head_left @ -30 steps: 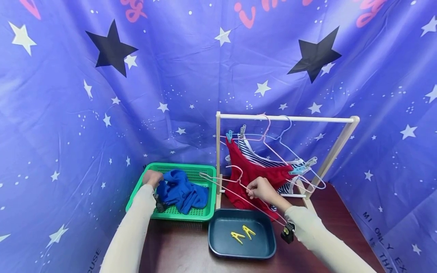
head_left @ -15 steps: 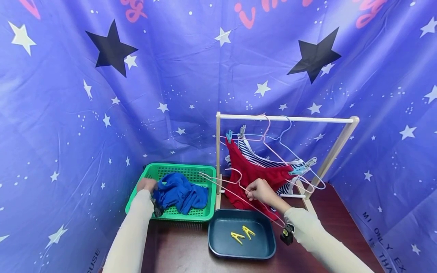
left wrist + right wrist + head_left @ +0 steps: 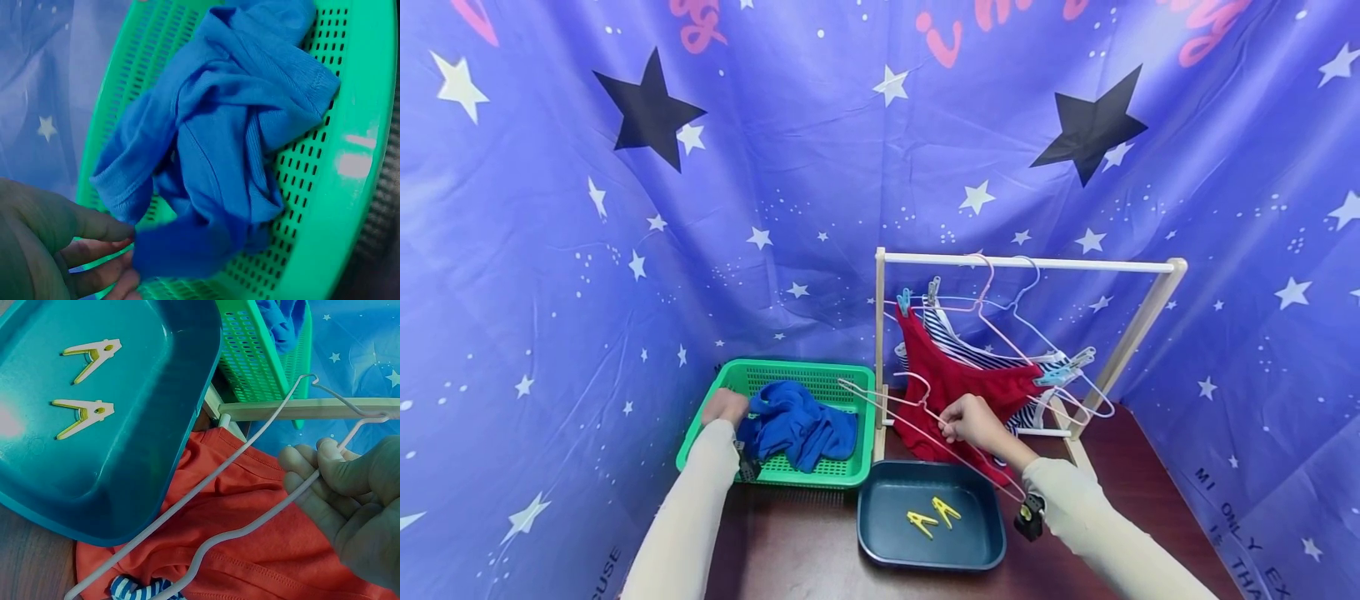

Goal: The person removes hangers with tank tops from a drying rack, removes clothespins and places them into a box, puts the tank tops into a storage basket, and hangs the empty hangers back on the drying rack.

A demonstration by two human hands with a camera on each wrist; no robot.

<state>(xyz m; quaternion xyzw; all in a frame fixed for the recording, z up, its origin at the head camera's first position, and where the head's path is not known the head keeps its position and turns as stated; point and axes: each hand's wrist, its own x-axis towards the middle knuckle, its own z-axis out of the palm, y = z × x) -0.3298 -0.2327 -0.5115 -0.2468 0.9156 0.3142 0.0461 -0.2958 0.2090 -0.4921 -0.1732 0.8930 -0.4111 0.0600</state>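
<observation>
My left hand point(image 3: 725, 407) is over the left side of the green basket point(image 3: 863, 417). Its thumb and fingertips pinch an edge of the crumpled blue garment point(image 3: 219, 131), seen in the left wrist view; the rest of the cloth lies in the basket. To the right, my right hand point(image 3: 973, 421) holds a pink clothes hanger point(image 3: 234, 534) between thumb and fingers by its sloping arm. The hanger is tilted, with its far end over the basket's right rim. Behind it hangs a red garment point(image 3: 955, 387).
A wooden rack point(image 3: 1097, 264) carries a pink and a blue hanger, bearing the red garment and a striped garment point(image 3: 951, 329) with clothespins. A dark tray point(image 3: 940, 557) in front holds two yellow clothespins point(image 3: 946, 511). A star-patterned blue curtain point(image 3: 820, 125) surrounds the table.
My left hand has shifted left and slightly down within the basket, and the blue cloth's left part has sunk and changed its folds. The right hand and hanger have hardly moved.
</observation>
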